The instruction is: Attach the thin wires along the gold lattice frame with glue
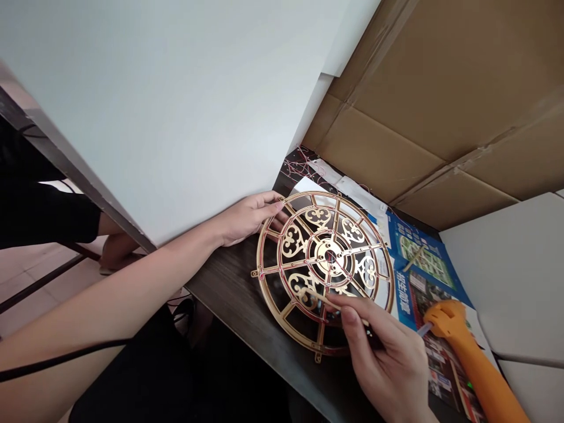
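Observation:
A round gold openwork metal frame, with scroll ornaments and a hub, lies tilted over the dark tabletop. Thin red wire runs along its rings and spokes. My left hand grips the frame's upper left rim, thumb on top and fingers underneath. Between the thumb and fingers of my right hand is a thin wooden stick. Its tip points left, over the scrollwork in the lower part of the frame; whether it touches is unclear. My right palm covers the frame's lower right edge.
An orange glue gun lies at the right on printed leaflets. Another thin stick rests there. Loose red wires lie at the back. A white panel borders the left, cardboard the back. A person's leg shows far left.

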A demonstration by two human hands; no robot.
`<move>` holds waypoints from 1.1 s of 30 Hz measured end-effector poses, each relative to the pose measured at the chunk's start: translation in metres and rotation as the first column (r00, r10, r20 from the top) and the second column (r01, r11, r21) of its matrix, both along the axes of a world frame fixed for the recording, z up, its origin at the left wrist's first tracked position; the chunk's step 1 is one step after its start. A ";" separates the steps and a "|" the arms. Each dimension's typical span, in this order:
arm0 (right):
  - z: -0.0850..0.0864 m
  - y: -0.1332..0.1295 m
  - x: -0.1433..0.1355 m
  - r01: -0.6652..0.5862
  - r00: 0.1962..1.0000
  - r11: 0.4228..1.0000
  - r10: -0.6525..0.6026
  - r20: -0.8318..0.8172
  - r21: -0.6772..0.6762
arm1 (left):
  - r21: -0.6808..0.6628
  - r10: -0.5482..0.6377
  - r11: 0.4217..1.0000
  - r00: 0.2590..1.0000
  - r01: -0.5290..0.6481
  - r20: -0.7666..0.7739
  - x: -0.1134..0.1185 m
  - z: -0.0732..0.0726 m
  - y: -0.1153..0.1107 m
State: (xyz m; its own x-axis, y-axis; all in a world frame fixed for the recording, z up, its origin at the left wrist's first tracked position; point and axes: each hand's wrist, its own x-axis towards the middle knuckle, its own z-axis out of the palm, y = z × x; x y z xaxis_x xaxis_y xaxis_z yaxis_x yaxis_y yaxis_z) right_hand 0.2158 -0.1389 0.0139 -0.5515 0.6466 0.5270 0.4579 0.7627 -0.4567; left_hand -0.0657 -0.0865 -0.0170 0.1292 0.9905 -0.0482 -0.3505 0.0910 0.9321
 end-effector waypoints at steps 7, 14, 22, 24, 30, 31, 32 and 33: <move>-0.004 0.000 0.003 0.029 0.996 0.989 -0.041 -0.081 -0.147 | -0.003 0.003 1.000 1.000 -0.003 -0.001 0.001 0.001 -0.001; 0.004 -0.001 0.001 -0.065 0.997 0.987 0.059 0.040 0.148 | 0.006 0.002 1.000 1.000 -0.002 -0.001 0.000 0.000 -0.001; 0.002 -0.001 -0.001 -0.137 0.985 0.981 0.121 0.122 0.135 | -0.005 0.008 1.000 1.000 -0.008 -0.002 0.001 0.002 -0.001; 0.000 0.000 -0.001 -0.133 0.987 0.988 0.126 0.097 0.074 | -0.008 0.012 1.000 1.000 -0.012 -0.003 0.001 0.003 -0.001; -0.010 -0.004 0.000 -0.019 0.998 0.961 0.001 -0.066 -0.278 | -0.020 0.008 1.000 1.000 -0.008 -0.004 0.003 0.007 -0.001; -0.011 -0.005 -0.001 -0.005 0.995 0.945 -0.028 -0.095 -0.328 | -0.021 0.009 1.000 1.000 -0.009 -0.004 0.004 0.008 -0.001; -0.013 -0.005 -0.001 0.005 0.992 0.933 -0.051 -0.118 -0.359 | -0.022 0.010 1.000 1.000 -0.010 -0.004 0.004 0.008 -0.001; -0.013 -0.005 -0.001 0.010 0.989 0.931 -0.063 -0.134 -0.364 | -0.022 0.011 1.000 1.000 -0.011 -0.004 0.004 0.008 -0.001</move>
